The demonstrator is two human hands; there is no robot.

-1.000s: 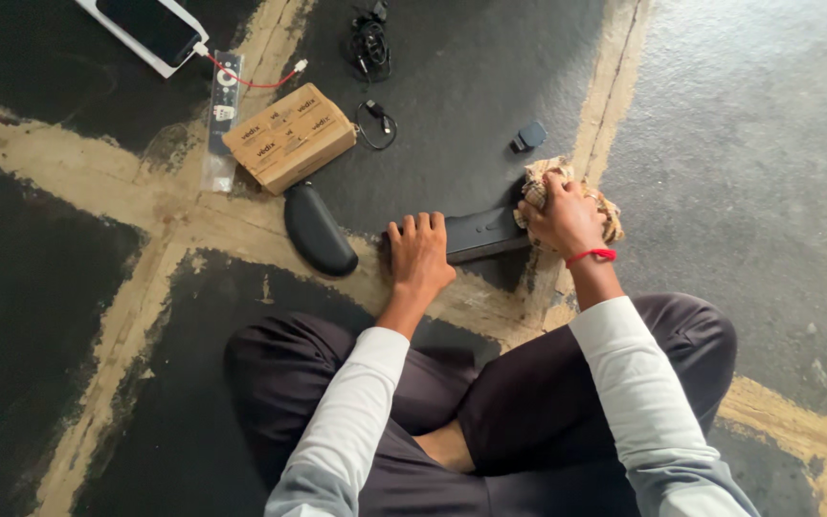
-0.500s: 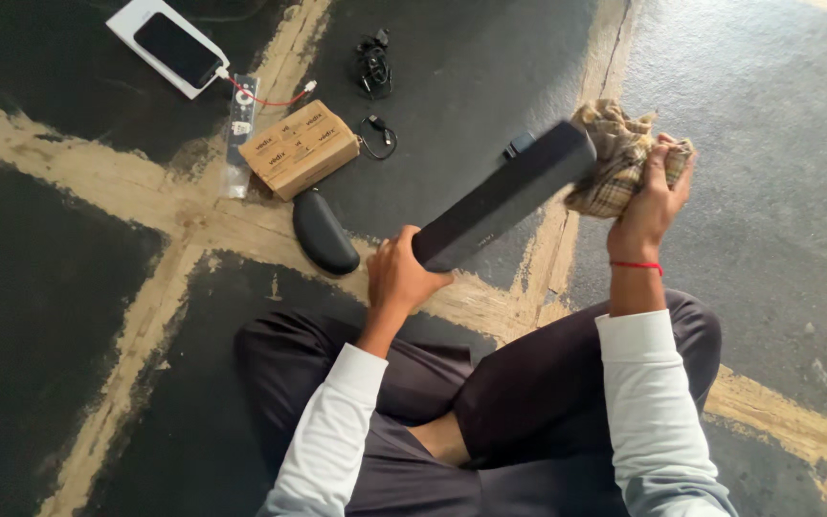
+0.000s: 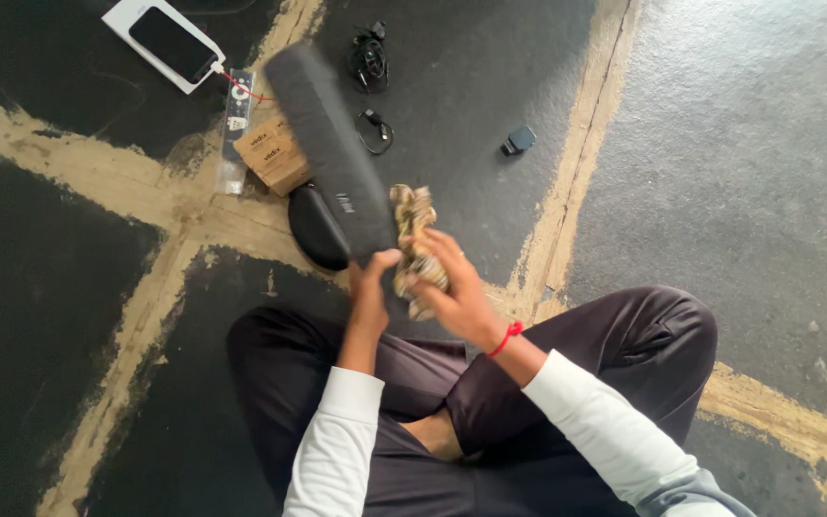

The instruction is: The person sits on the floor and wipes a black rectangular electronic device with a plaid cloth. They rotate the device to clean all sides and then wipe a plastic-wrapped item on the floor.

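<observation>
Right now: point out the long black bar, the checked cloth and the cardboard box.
long black bar [image 3: 323, 134], head view, middle of its fabric-like face.
checked cloth [image 3: 415, 244], head view, bunched middle, above the right hand's fingers.
cardboard box [image 3: 275, 158], head view, visible top left of the bar.

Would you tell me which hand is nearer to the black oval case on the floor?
Left. The left hand grips the speaker bar just beside the case; the right hand, holding the cloth, is farther off.

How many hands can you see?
2. The left hand grips the bottom end of the long black speaker. The right hand presses a checked cloth against its side.
</observation>
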